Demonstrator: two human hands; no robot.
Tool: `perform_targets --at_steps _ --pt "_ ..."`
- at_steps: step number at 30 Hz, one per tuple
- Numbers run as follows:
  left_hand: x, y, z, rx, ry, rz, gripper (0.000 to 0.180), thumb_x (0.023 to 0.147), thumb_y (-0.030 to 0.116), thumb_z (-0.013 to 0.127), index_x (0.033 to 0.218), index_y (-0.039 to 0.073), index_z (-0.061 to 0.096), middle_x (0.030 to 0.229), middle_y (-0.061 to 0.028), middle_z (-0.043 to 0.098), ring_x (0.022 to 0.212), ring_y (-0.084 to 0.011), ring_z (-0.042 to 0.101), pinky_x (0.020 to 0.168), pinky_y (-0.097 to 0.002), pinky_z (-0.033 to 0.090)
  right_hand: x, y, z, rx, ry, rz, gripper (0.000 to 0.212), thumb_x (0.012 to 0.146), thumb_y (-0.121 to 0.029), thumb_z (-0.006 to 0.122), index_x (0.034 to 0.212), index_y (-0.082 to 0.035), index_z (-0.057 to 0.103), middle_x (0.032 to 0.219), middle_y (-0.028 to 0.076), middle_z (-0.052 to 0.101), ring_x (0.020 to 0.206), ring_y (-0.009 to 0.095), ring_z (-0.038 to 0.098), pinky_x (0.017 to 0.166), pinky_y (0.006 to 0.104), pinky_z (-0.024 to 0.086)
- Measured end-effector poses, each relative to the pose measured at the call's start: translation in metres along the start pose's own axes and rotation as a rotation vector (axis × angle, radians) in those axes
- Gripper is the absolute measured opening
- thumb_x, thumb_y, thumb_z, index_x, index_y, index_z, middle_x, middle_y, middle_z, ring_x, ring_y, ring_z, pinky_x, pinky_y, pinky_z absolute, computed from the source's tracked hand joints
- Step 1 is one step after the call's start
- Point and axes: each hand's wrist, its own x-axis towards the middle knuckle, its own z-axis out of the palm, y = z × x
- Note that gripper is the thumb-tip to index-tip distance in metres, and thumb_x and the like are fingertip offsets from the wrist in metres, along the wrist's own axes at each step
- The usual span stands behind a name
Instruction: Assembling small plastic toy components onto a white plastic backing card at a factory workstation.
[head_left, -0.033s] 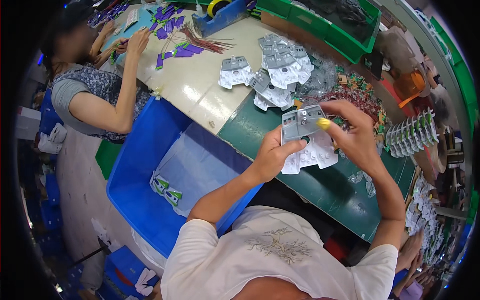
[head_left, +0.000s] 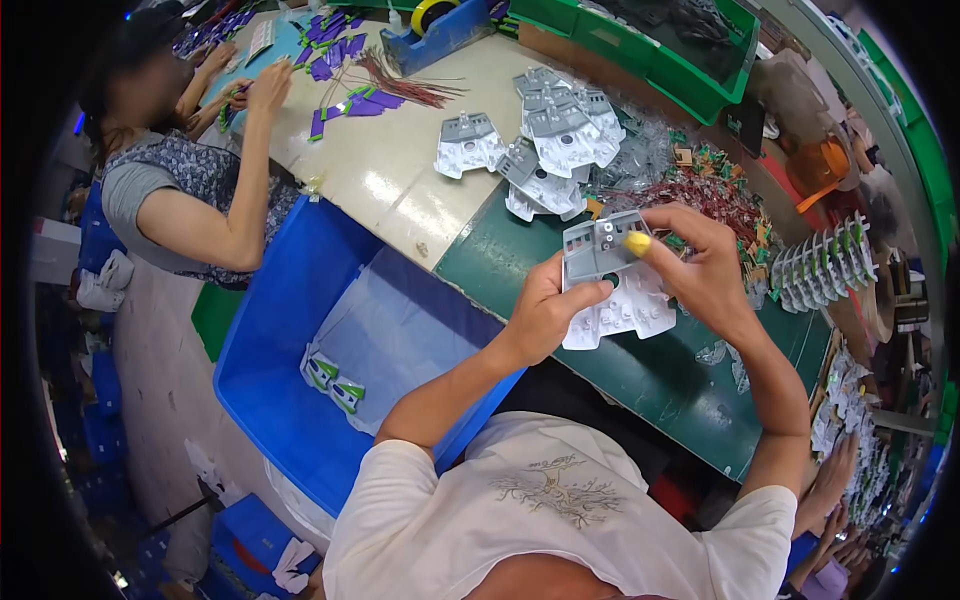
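Left-hand grip, head view: closed on the left edge of a white-and-grey plastic shell, thumb across its face. Right-hand grip: thumb, in a yellow finger cover, set at the grey panel, forefinger bent at the upper right corner; whether it clamps cannot be told. Shell is held above the green surface. Similar shells overlap beyond. Blue bin at left contains green-and-white pieces.

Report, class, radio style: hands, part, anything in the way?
Left hand gripping white-grey shell. Right hand at its grey end. Similar shells beyond, not blocking.
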Motion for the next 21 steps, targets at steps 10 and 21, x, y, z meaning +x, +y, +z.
perform_targets --at_steps 10,21 --pt "-0.002 0.0 -0.011 0.767 0.245 0.313 0.032 0.097 0.026 0.049 0.105 -0.004 0.058 0.088 -0.0172 0.063 0.074 -0.0231 0.062 0.064 -0.0358 0.046 0.012 0.025 0.032 0.325 -0.083 0.138 0.021 0.086 -0.002 0.061 0.107 0.002 0.062 0.086 0.001 0.062 0.077 0.004 0.054 0.067 0.0196 0.046" --pt "-0.039 0.009 -0.075 0.526 0.276 0.341 0.034 0.098 0.015 0.045 0.127 -0.003 0.05 0.105 -0.0137 0.063 0.088 -0.0185 0.064 0.065 -0.0261 0.053 0.186 0.117 -0.046 -0.232 0.343 -0.196 0.018 0.082 -0.011 0.064 0.097 -0.002 0.069 0.077 0.005 0.067 0.061 0.01 0.063 0.057 0.0247 0.05"
